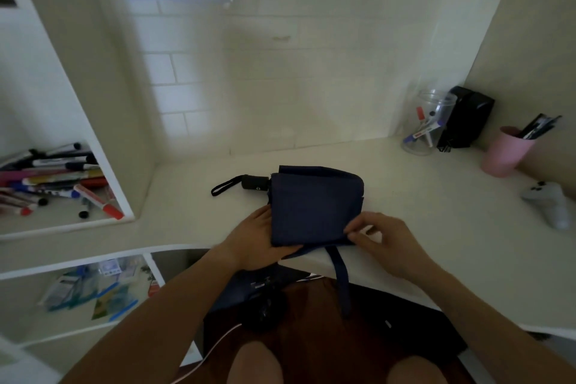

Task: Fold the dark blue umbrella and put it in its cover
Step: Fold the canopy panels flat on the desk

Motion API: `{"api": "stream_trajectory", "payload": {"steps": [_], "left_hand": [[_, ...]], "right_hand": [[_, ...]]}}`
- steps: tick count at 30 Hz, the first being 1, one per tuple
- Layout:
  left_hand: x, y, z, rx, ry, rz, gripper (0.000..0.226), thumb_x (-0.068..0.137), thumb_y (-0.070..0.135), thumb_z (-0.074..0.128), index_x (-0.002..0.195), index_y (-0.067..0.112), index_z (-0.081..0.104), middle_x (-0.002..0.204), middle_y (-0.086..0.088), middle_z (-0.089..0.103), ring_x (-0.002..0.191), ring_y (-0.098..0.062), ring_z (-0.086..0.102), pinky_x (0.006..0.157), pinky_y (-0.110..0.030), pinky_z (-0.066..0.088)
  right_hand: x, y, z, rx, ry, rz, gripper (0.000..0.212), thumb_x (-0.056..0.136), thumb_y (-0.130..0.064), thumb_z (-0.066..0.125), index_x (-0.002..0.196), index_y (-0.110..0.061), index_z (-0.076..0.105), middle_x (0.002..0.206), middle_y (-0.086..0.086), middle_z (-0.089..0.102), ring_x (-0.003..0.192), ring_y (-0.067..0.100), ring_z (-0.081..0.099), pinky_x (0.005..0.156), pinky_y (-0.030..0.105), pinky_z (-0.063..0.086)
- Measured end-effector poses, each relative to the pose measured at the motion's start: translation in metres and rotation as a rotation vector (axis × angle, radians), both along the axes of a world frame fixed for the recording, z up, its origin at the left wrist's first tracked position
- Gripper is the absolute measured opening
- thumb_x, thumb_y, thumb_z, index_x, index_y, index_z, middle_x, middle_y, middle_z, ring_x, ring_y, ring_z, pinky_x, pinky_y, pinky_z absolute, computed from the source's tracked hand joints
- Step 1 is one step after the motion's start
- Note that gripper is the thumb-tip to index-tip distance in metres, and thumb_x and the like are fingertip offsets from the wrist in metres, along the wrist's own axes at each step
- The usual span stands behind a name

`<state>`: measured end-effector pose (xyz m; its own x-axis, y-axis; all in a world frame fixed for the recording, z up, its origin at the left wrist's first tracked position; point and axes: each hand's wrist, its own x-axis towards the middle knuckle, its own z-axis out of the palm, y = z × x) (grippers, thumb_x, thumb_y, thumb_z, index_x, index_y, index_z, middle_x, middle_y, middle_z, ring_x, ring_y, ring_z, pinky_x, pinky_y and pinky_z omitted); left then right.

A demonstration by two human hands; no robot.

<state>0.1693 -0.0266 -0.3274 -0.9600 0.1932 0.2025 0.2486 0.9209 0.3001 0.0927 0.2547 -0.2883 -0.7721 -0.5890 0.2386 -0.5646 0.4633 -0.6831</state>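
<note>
— Where do we see the dark blue umbrella (pixel 314 203)?

— It lies on the white desk (pixel 405 221), close to the near edge, its canopy gathered into a flat, squarish fold. Its black handle (pixel 255 182) sticks out to the left, with a wrist loop (pixel 223 186) trailing further left on the desk.

— And our hands?

— We have the left hand (pixel 252 241) at the near left corner of the fabric, thumb on top and fingers underneath, grasping the fold. The right hand (pixel 381 238) pinches the near right corner between thumb and fingertips. A dark blue strap (pixel 341 277) hangs from the near edge of the fabric, down over the desk edge between our arms.

— The cover?

— Something dark blue lies on our lap (pixel 237 287) below the desk edge; we cannot tell if that is it.

— What else is about?

— At the far right stand a clear jar of markers (pixel 428 123), a black box (pixel 467 117) just beside it and a pink cup (pixel 506 153) of pens. More markers (pixel 56 181) fill the shelf at left.
</note>
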Motion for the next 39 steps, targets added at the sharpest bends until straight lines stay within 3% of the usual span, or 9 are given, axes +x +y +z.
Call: {"api": "stream_trajectory", "payload": {"steps": [4, 7, 12, 15, 20, 27, 32, 36, 39], "left_hand": [[0.001, -0.004, -0.005, -0.157, 0.084, -0.035, 0.080, 0.095, 0.074, 0.017, 0.148, 0.023, 0.048, 0.149, -0.004, 0.052, 0.145, -0.022, 0.037, 0.125, -0.041, 0.013], [0.008, 0.005, -0.005, -0.092, 0.183, 0.085, 0.074, 0.094, 0.074, 0.034, 0.146, 0.024, 0.050, 0.150, -0.003, 0.050, 0.143, -0.026, 0.038, 0.121, -0.044, 0.021], [0.021, 0.015, 0.001, 0.444, 0.381, 0.254, 0.039, 0.087, 0.044, 0.050, 0.112, 0.019, 0.068, 0.113, -0.004, 0.066, 0.104, -0.032, 0.060, 0.094, -0.046, 0.045], [0.018, 0.034, 0.026, 0.931, 0.169, 0.508, 0.042, 0.085, 0.068, 0.050, 0.109, 0.034, 0.056, 0.093, -0.006, 0.074, 0.093, -0.026, 0.070, 0.087, -0.047, 0.054], [0.010, 0.027, 0.006, 0.293, 0.263, 0.384, 0.034, 0.087, 0.042, 0.067, 0.118, 0.038, 0.053, 0.065, 0.006, 0.062, 0.063, -0.013, 0.061, 0.071, -0.041, 0.055], [0.011, 0.026, 0.000, -0.059, 0.215, 0.374, 0.048, 0.093, 0.054, 0.050, 0.134, 0.031, 0.060, 0.093, 0.002, 0.069, 0.089, -0.023, 0.060, 0.092, -0.039, 0.043], [0.013, 0.026, -0.005, -0.269, 0.392, 0.316, 0.049, 0.095, 0.053, 0.046, 0.124, 0.020, 0.068, 0.107, -0.009, 0.059, 0.099, -0.028, 0.055, 0.091, -0.042, 0.047], [0.008, 0.024, 0.002, -0.343, 0.405, 0.160, 0.045, 0.099, 0.042, 0.049, 0.122, 0.008, 0.067, 0.143, -0.017, 0.051, 0.138, -0.034, 0.044, 0.114, -0.050, 0.038], [0.004, 0.021, 0.007, -0.372, 0.261, 0.109, 0.054, 0.101, 0.045, 0.034, 0.132, 0.009, 0.059, 0.159, -0.012, 0.038, 0.149, -0.025, 0.032, 0.123, -0.043, 0.026]], "right_hand": [[0.005, 0.003, -0.016, 0.157, 0.187, 0.019, 0.016, 0.086, -0.018, 0.073, 0.094, -0.032, 0.068, 0.096, -0.018, 0.066, 0.094, 0.005, 0.055, 0.085, 0.029, 0.049], [0.006, 0.002, -0.017, 0.171, 0.244, 0.021, 0.017, 0.085, -0.019, 0.074, 0.095, -0.032, 0.069, 0.095, -0.021, 0.064, 0.094, 0.006, 0.053, 0.081, 0.026, 0.047], [0.005, 0.003, -0.022, 0.139, 0.255, -0.023, 0.016, 0.083, -0.022, 0.076, 0.093, -0.033, 0.070, 0.094, -0.021, 0.067, 0.093, 0.005, 0.052, 0.080, 0.024, 0.046], [0.004, 0.003, -0.022, 0.149, 0.243, -0.025, 0.016, 0.083, -0.023, 0.076, 0.093, -0.034, 0.070, 0.094, -0.022, 0.065, 0.094, 0.005, 0.052, 0.080, 0.023, 0.045], [0.005, 0.002, -0.022, 0.111, 0.204, -0.059, 0.017, 0.080, -0.020, 0.078, 0.089, -0.033, 0.071, 0.089, -0.026, 0.063, 0.088, 0.002, 0.053, 0.078, 0.019, 0.043], [0.010, 0.006, -0.028, -0.094, 0.122, -0.191, 0.024, 0.076, -0.009, 0.082, 0.074, -0.031, 0.073, 0.085, -0.015, 0.069, 0.076, 0.002, 0.064, 0.074, 0.018, 0.053], [0.013, 0.008, -0.001, 0.148, 0.062, -0.141, 0.008, 0.076, -0.035, 0.084, 0.078, -0.030, 0.077, 0.104, -0.017, 0.050, 0.088, -0.001, 0.057, 0.078, 0.016, 0.046], [0.009, -0.018, 0.025, -0.043, 0.368, -0.084, 0.013, 0.093, -0.028, 0.064, 0.103, -0.026, 0.073, 0.110, -0.011, 0.062, 0.101, 0.005, 0.058, 0.088, 0.023, 0.048], [-0.003, -0.041, 0.014, 0.259, 0.404, 0.073, 0.040, 0.103, -0.031, 0.045, 0.142, -0.026, 0.052, 0.150, -0.002, 0.048, 0.140, 0.019, 0.040, 0.115, 0.033, 0.034]]}}
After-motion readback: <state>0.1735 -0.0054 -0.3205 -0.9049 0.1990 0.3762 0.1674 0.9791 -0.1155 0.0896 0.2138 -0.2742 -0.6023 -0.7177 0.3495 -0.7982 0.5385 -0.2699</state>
